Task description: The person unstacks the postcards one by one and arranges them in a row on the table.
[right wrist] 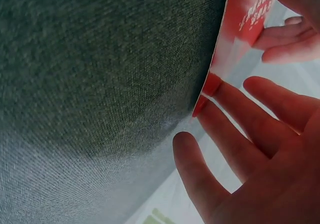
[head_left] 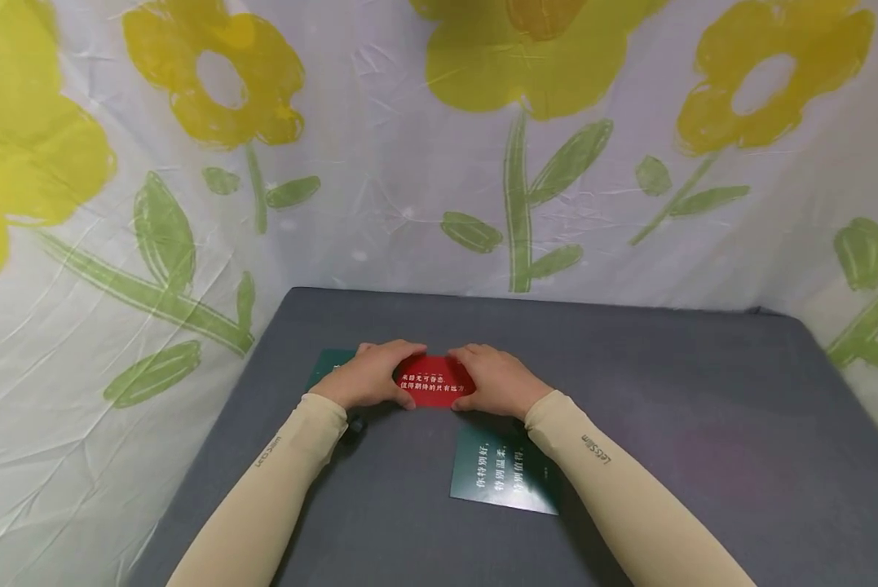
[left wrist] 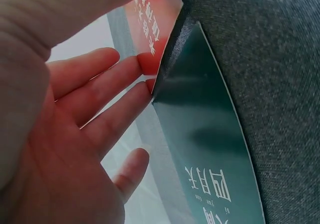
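A red card (head_left: pixel 434 395) with white printed characters lies between my two hands near the middle of the table. My left hand (head_left: pixel 368 377) holds its left end, thumb at the near edge and fingertips at the far edge. At the right end, my right hand (head_left: pixel 500 379) grips the card in the same way. In the left wrist view, fingertips touch the red card (left wrist: pixel 159 21) beside the corner of a dark green card (left wrist: pixel 205 129). The right wrist view shows fingertips against the red card's edge (right wrist: pixel 232 38). Whether it touches the table is unclear.
The left green card (head_left: pixel 324 367) is partly covered by my left hand. Another green card (head_left: pixel 493 481) with white characters lies nearer, beside my right forearm. Grey cloth covers the table (head_left: pixel 629 367). Behind it hangs a white flowered curtain (head_left: pixel 380 163).
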Action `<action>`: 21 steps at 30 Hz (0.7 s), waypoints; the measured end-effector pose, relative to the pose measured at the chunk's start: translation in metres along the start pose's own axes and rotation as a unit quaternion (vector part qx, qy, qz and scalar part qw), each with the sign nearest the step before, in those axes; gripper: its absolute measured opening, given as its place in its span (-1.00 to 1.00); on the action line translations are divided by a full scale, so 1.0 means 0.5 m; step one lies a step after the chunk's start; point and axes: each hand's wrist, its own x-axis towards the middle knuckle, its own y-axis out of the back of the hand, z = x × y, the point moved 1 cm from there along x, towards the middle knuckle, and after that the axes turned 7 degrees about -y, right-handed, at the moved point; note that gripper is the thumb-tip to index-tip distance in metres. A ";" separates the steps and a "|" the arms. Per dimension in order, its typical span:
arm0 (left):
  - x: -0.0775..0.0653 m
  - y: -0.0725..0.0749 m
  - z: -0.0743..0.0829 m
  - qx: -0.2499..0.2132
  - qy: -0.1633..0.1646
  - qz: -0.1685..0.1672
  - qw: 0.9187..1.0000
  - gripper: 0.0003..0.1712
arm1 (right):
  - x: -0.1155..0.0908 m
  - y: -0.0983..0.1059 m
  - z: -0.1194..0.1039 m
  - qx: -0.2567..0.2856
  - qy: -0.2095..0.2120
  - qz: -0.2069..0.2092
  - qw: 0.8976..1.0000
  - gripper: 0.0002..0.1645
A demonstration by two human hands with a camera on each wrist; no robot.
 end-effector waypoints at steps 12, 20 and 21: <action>0.003 0.007 0.008 0.012 0.010 -0.002 1.000 0.08 | -0.002 0.006 0.000 -0.001 0.002 -0.006 1.000 0.02; -0.020 -0.005 0.077 0.045 -0.002 0.033 0.998 0.17 | -0.068 0.029 0.038 0.020 -0.027 0.018 0.999 0.09; -0.025 -0.008 0.094 0.043 -0.009 0.036 0.998 0.17 | -0.084 0.032 0.040 0.019 -0.030 0.020 0.999 0.10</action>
